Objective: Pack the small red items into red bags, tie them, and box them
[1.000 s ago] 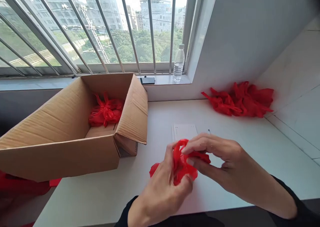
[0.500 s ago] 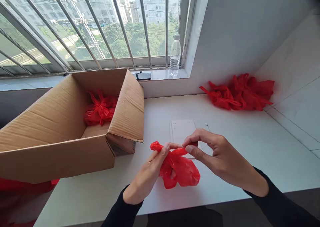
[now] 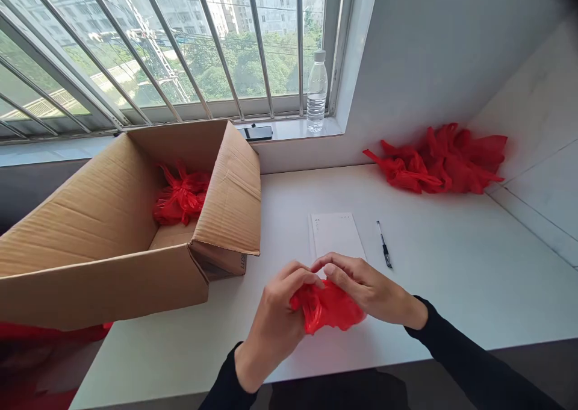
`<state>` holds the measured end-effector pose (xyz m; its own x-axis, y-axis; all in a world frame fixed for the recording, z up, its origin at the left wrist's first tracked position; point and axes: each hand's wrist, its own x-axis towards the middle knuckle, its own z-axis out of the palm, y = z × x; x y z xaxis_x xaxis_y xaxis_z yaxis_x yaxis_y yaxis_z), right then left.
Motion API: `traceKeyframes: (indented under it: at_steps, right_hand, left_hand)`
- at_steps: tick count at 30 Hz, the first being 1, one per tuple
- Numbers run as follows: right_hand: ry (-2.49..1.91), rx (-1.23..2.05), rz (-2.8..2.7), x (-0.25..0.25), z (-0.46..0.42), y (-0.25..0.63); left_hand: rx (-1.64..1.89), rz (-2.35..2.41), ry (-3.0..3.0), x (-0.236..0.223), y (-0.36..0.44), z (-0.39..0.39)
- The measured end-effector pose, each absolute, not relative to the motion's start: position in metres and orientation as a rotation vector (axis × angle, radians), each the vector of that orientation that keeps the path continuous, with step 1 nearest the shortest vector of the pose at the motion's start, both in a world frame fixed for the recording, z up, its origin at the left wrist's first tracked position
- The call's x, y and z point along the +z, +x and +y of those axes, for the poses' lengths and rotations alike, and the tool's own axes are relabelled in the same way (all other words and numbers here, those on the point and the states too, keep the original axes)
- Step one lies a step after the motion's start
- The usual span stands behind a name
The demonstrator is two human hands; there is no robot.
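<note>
Between my two hands, above the white table (image 3: 451, 289), is a crumpled red plastic bag (image 3: 332, 310). My left hand (image 3: 280, 307) is closed round its left side, fingers curled over the top. My right hand (image 3: 361, 283) bends over the bag's upper right side, its fingertips meeting the left fingers and closed on the bag. The fingertips partly cover the top of the bag, so how it is folded there is hidden. Just beyond the hands lies a white notebook (image 3: 338, 235), with a black pen (image 3: 383, 244) to its right.
An open cardboard box (image 3: 228, 199) stands at the left, with a knotted red plastic bag (image 3: 183, 196) inside. More red bags (image 3: 442, 163) lie heaped against the back right wall. A water bottle (image 3: 316, 94) and a phone (image 3: 257, 133) rest on the windowsill.
The right hand has moved left and in toward the left hand. The bag's ends, spread out before, are now gathered under the fingers. The pen has come into full view.
</note>
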<state>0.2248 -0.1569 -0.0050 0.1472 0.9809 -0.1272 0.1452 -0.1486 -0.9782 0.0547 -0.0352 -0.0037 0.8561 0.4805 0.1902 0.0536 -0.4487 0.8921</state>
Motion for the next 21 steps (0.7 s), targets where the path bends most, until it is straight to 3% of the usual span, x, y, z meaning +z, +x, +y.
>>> traceKeyframes:
  at_steps: [3, 7, 12, 21]
  right_hand:
    - [-1.396, 1.201, -1.098, -0.018, -0.154, 0.218]
    - [-1.274, 1.251, -1.035, -0.027, -0.150, 0.213]
    - [-1.582, 0.894, -1.188, -0.022, -0.157, 0.216]
    - [-1.968, 0.773, -0.855, -0.073, -0.211, 0.224]
  left_hand:
    - [0.753, 0.423, 2.116, -0.023, 0.055, -0.039]
    - [0.781, 0.416, 2.144, -0.032, 0.055, -0.037]
    - [0.600, 0.367, 2.364, -0.043, 0.038, -0.036]
    - [0.446, 0.668, 2.565, -0.094, -0.030, -0.049]
